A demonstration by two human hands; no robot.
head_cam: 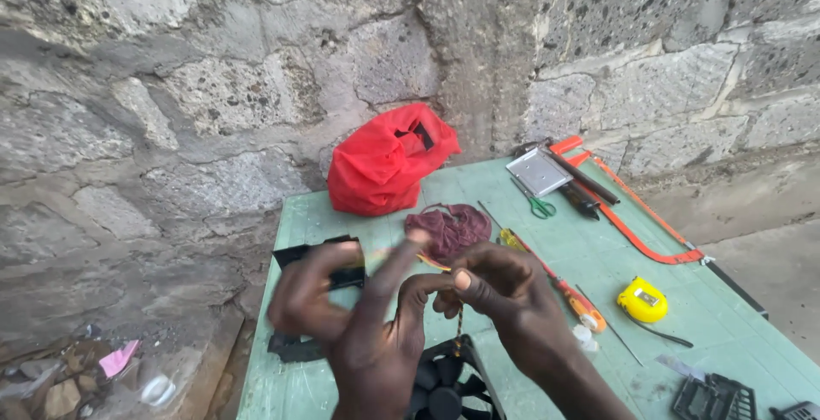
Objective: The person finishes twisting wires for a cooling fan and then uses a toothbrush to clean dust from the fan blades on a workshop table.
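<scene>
My right hand (491, 288) pinches the top of a thin twisted wire (459, 333) between thumb and forefinger, fingers narrow and closed on it. The wire hangs straight down, its long axis running twelve to six, its lower end pointing at the black fan (444, 386) just beneath. My left hand (342, 309) is blurred; its fingers are curled and raised beside the right, touching it, but I cannot tell whether they grip anything. A thin yellow-orange strand (431, 261) runs between the two hands, roughly ten to four; what it is stays unclear.

Behind my left hand, at about ten o'clock, a black flat part (320, 253) lies on the green surface (598, 253). At twelve o'clock sits a dark red rag (448, 228), and beyond it a red bag (389, 160) against the stone wall (213, 87). At two o'clock from my right hand an orange-handled screwdriver (564, 288) lies with its long axis ten to four. Further out at three o'clock is a yellow tape measure (642, 300). Toward one o'clock lie green-handled scissors (538, 205), a grey metal plate (538, 171) and an orange hacksaw (636, 215). A black plastic grille (713, 399) sits at four o'clock.
</scene>
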